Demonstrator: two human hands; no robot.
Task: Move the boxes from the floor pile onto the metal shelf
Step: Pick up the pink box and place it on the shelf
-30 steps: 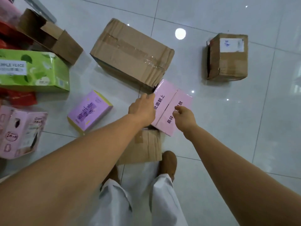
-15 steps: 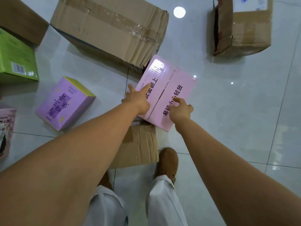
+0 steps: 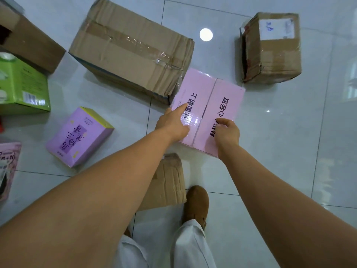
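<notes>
A pink box (image 3: 218, 97) with black Chinese lettering lies on the white tiled floor, its far corner against a large taped brown carton (image 3: 131, 53). Its near edge sits over a crumpled brown box (image 3: 168, 182). My left hand (image 3: 172, 126) holds the pink box at its near left edge, one finger stretched along the top. My right hand (image 3: 228, 132) is on the near right part of the top, fingers curled against it. The metal shelf is out of view.
A small brown carton (image 3: 274, 53) with a white label stands at the back right. To the left lie a purple box (image 3: 79, 138), a green box (image 3: 21, 88), another brown carton (image 3: 29, 41) and a pink package (image 3: 7, 167). My brown shoe (image 3: 197, 204) is below the boxes.
Both hands have reached forward and settled on the pink box, the left at its side edge and the right on its top. The box itself has stayed in place.
</notes>
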